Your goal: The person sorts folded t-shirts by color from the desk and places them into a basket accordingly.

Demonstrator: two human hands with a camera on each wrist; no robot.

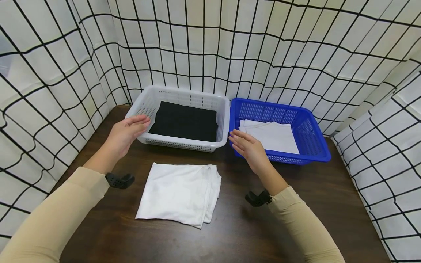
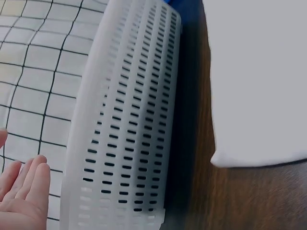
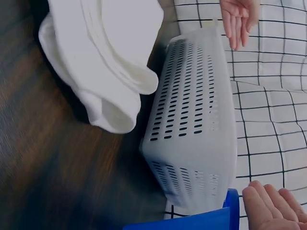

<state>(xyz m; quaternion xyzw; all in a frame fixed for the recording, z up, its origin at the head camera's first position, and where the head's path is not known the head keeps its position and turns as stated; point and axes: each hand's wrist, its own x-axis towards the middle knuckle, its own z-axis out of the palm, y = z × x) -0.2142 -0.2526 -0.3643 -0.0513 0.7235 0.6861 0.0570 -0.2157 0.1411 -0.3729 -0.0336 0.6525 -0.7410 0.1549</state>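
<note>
A folded white cloth garment [image 1: 177, 193] lies flat on the dark wooden table, in front of two baskets. My left hand [image 1: 128, 133], fingers straight and holding nothing, is over the front left corner of the white basket [image 1: 177, 143]. Inside that basket lies a folded black cloth [image 1: 185, 122]. At the near left corner of the blue basket [image 1: 312, 135] is my right hand [image 1: 248, 149], its fingers extended and nothing in its grasp. Folded white cloth [image 1: 271, 137] rests in the blue basket. Whether either hand touches a basket rim I cannot tell.
The dark wooden table [image 1: 230, 241] carries both baskets side by side at its back. White curtains with a black grid pattern [image 1: 204, 44] enclose the back and both sides. A black band [image 1: 120, 180] is worn on the left wrist, another [image 1: 258, 198] on the right.
</note>
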